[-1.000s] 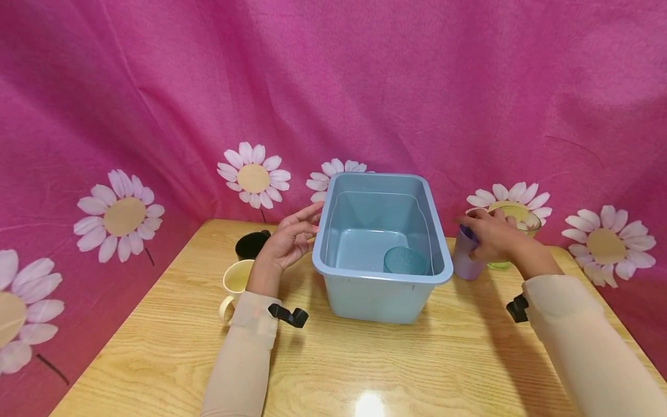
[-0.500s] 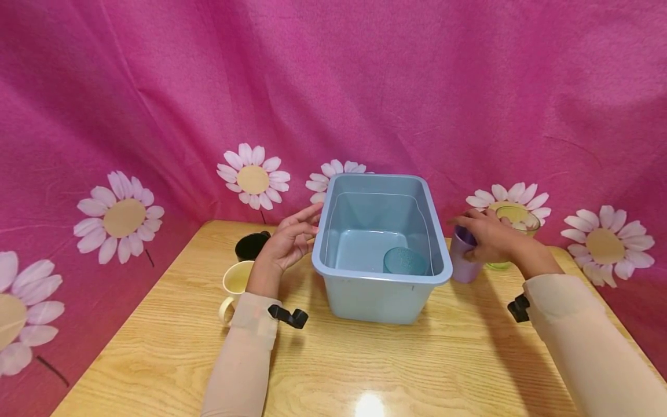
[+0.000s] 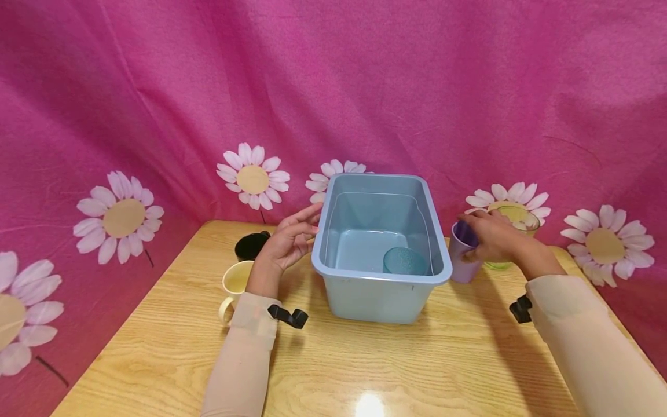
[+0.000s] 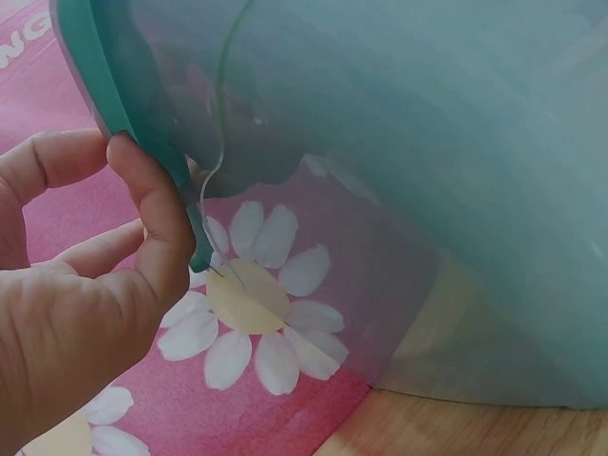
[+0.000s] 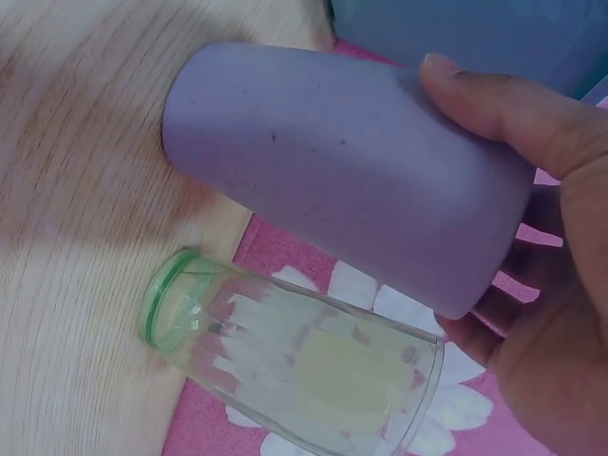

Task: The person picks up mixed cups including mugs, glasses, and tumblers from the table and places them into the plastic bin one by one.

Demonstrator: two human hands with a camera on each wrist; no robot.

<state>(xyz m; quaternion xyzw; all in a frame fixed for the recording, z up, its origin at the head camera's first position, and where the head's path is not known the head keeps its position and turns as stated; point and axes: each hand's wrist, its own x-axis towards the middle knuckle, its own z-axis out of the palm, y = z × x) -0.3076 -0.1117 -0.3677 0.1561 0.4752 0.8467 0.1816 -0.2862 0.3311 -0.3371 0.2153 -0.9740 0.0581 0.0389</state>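
My right hand (image 3: 495, 236) holds a purple tumbler (image 5: 332, 161) near its rim, thumb on one side and fingers on the other. The tumbler stands about upright just right of a blue-grey plastic tub (image 3: 370, 298); whether its base touches the table cannot be told. A clear greenish drinking glass (image 5: 304, 351) stands behind it, partly covered by my hand in the head view. My left hand (image 3: 285, 242) grips the tub's left rim, with bent fingers (image 4: 161, 209) at the edge in the left wrist view. Inside the tub lies a teal glass or bowl (image 3: 405, 262), near its front right corner.
Left of my left wrist are a black cup (image 3: 250, 246) and a cream mug (image 3: 237, 278), the mug partly hidden by the forearm. The wooden table (image 3: 333, 370) backs onto a pink curtain (image 3: 365, 87) printed with white daisies.
My right hand has closed on the purple tumbler, which has shifted slightly left toward the tub. The left hand and the tub stay where they were.
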